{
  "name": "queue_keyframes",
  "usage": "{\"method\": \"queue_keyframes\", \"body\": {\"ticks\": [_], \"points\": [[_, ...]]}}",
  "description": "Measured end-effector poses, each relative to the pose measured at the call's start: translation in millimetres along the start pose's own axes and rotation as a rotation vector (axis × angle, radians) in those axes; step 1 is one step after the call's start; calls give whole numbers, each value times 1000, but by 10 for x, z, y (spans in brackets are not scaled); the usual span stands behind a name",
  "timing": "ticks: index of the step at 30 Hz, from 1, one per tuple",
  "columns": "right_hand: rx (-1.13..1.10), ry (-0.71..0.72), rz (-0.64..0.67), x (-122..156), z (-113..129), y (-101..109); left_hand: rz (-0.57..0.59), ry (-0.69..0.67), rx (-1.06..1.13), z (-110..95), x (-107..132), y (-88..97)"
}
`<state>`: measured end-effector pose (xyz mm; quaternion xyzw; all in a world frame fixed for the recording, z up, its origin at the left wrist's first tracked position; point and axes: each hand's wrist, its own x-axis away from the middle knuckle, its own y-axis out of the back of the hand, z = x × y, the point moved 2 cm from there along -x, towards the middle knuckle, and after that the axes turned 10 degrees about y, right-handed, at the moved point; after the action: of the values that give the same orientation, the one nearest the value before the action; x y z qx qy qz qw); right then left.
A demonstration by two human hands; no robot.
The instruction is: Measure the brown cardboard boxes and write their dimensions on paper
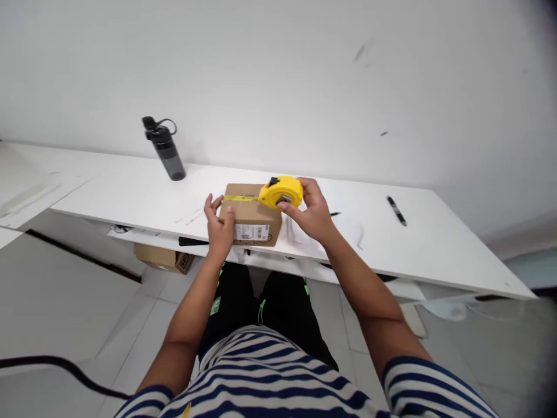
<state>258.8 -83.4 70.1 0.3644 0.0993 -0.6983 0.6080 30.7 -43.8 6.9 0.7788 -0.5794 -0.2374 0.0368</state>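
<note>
A small brown cardboard box [250,215] with a white printed label on its near side sits at the front edge of the white table. My right hand [312,212] grips a yellow tape measure [282,190] over the box's right part. From its case a yellow blade [240,198] runs left across the top of the box. At the left side of the box, my left hand [221,226] has its thumb on the near top edge and its fingers along the left side by the blade's end. Whether it pinches the blade tip is hard to see.
A dark water bottle [167,152] stands toward the back left. Right of the box lie white papers [348,229] with a dark pen partly showing, and a black marker [396,211] is farther right. Another cardboard box [161,256] rests below the tabletop, left of my legs.
</note>
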Motion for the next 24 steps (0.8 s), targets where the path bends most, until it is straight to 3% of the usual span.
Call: {"method": "queue_keyframes", "body": {"ticks": [3, 6, 8, 11, 13, 14, 17, 19, 21, 24], "points": [[-174, -228, -129, 600, -86, 63, -183, -97, -69, 37, 140, 34], [-430, -397, -140, 1176, -214, -152, -127, -284, -112, 80, 500, -21], [-518, -403, -217, 1446, -272, -303, 35, -353, 42, 80, 811, -142], [-436, -305, -128, 1652, -239, -402, 571, -215, 246, 6, 1185, -426], [-271, -231, 48, 1695, -195, -334, 818, -119, 295, -92, 1270, -561], [-179, -202, 149, 1700, -194, -258, 883, -129, 292, -153, 1253, -604], [146, -145, 372, 1634, -318, 132, 957, -378, 180, -375, 1059, -712], [412, -119, 359, 1480, -480, 487, 981, -515, 86, -526, 896, -828], [625, -152, 221, 1227, -672, 842, 1028, -564, 26, -669, 757, -999], [834, -328, 155, 790, -1001, 1168, 1134, -625, -118, -825, 638, -1321]]}}
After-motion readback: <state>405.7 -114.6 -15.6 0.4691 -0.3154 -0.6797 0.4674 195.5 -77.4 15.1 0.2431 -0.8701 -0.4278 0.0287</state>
